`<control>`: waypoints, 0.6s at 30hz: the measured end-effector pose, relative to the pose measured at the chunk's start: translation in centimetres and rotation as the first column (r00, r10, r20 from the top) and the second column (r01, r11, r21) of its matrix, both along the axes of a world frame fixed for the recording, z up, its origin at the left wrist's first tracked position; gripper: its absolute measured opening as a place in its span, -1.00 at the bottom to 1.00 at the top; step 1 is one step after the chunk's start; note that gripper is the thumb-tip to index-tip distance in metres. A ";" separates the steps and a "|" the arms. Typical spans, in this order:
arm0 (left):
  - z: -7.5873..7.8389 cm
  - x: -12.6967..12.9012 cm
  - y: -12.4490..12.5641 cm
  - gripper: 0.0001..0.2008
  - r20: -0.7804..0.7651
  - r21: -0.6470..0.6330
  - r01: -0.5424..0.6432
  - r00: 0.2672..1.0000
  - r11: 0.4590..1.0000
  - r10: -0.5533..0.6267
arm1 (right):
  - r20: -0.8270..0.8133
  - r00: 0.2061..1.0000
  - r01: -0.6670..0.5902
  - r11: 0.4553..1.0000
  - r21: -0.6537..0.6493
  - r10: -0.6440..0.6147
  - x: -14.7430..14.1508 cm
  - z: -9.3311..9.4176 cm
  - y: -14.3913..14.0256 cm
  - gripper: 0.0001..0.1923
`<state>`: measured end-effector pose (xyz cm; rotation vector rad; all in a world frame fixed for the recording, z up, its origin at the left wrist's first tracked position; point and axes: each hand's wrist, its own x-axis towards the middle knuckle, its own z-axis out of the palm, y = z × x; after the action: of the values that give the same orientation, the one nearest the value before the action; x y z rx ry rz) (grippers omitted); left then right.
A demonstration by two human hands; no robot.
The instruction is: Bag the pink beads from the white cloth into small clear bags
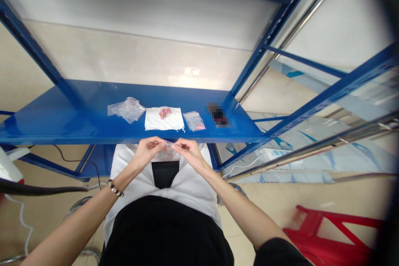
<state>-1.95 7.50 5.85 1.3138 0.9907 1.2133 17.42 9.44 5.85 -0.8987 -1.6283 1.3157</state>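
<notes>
Just in front of the shelf edge, over my lap, a clear plastic bag (165,156) hangs between my two hands. The fingers of my left hand (150,148) pinch one top corner, and those of my right hand (190,151) pinch the other. What the bag holds, if anything, is too faint to make out. Beyond them on the blue shelf lies a white cloth-like sheet (154,122) with a small heap of pink and gold beads (165,112) on it. To its right is a clear bag (192,121) with a few pinkish pieces in one corner.
Several clear bags (128,109) lie in a loose pile at the left of the blue shelf (90,104). A blurred-out dark object (217,114) lies at the right. Blue posts frame both sides. A red plastic stool (330,232) stands on the floor at the lower right.
</notes>
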 end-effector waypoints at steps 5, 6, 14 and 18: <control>-0.3 0.4 -0.1 -0.75 -0.019 -0.006 0.034 0.999 0.999 -0.034 | -0.001 1.000 -0.006 1.000 0.000 0.006 0.0 -0.3 0.1 -0.74; -0.4 0.4 0.0 -0.75 -0.027 -0.005 0.040 0.999 0.999 -0.040 | -0.001 1.000 -0.012 1.000 -0.008 0.012 0.0 -0.3 0.1 -0.74; -0.8 0.6 -0.2 -0.76 0.021 -0.003 0.033 0.999 0.999 -0.033 | -0.042 0.999 -0.012 0.999 -0.034 0.010 -0.1 -0.3 0.2 -0.76; -0.8 0.8 -0.4 -0.77 0.044 -0.022 0.011 0.999 1.000 -0.010 | -0.028 0.999 -0.022 0.999 -0.036 0.021 0.1 -0.2 0.4 -0.75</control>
<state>-1.19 7.08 5.05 1.2690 0.9621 1.2144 17.50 9.79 5.65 -0.8829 -1.6015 1.3704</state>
